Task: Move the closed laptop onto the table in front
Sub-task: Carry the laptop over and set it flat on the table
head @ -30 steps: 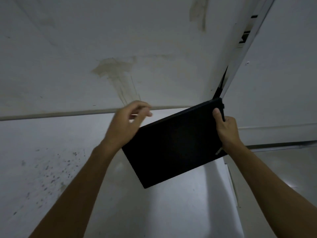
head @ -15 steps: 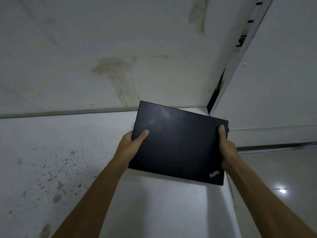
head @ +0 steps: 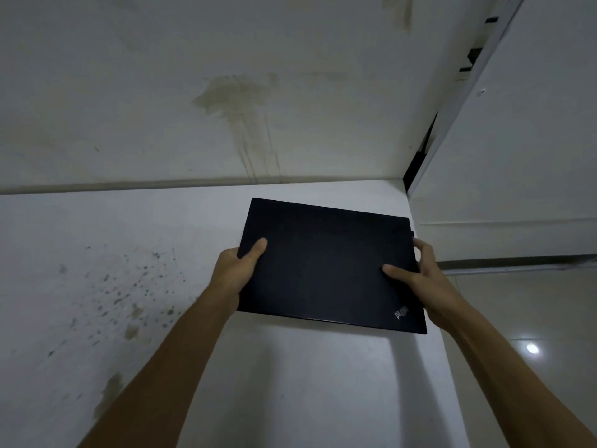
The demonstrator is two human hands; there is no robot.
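The closed laptop is at the set-down step: it sits low over the white counter, lid up, and the thin dark line under its near edge suggests that edge may still be just off the surface; whether the far edge already touches cannot be told. What the next move calls for, I judge, is easing the near edge flat and slipping the fingers out from the sides without dragging the machine.

The laptop is a flat matte black slab, shut, with a small logo at its near right corner and slightly turned so its edges are not square to the counter's rim.

The left hand grasps the laptop's left edge, thumb lying on the lid. The right hand is at the laptop's right edge, thumb resting on the lid, fingers spread and loosened beside the edge, looking half let go.

The laptop's right edge lies close to the counter's right rim, so it needs care there. Beyond its far edge rises a stained wall; left of it the counter is speckled with dark spots.
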